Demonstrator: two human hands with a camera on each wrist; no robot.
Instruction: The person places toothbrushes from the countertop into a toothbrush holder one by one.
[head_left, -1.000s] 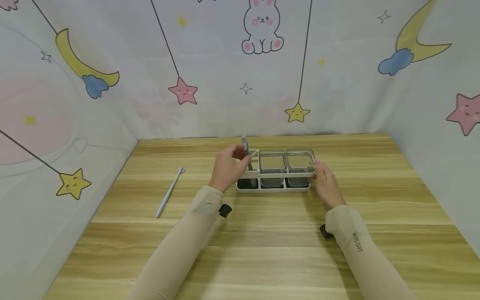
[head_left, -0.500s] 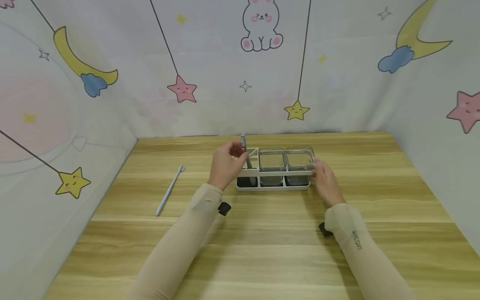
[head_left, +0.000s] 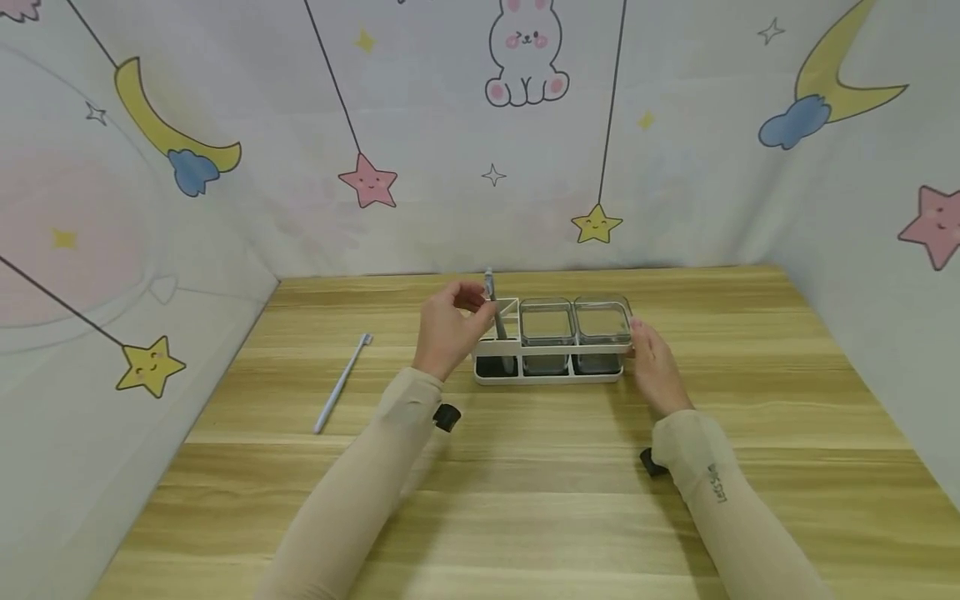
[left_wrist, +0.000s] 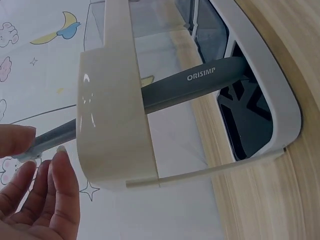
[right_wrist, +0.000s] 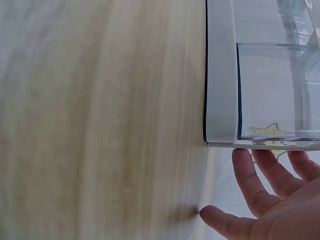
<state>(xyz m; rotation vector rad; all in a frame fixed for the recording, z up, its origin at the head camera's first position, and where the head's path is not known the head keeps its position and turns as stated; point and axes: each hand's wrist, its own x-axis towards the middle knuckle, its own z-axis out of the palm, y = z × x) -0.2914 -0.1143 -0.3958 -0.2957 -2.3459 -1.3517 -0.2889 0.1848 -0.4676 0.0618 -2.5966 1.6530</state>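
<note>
Head view: your left hand [head_left: 448, 332] pinches the grey toothbrush [head_left: 495, 312] standing in the white holder [head_left: 550, 374]; your right hand [head_left: 654, 368], fingers straight, touches its end.

Wooden table [head_left: 525, 467]: rack [head_left: 547, 373], toothbrush [head_left: 341, 384].

The table [head_left: 525, 467] is pale wood grain — smooth, satiny. The rack [left_wrist: 115, 120] looks glossy cream plastic; its cups [head_left: 547, 325] are clear. The dark toothbrush [left_wrist: 200, 82] handle is matt.

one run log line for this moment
left hand: pinches grey toothbrush standing in white rack | right hand: open, touching rack's end
</note>
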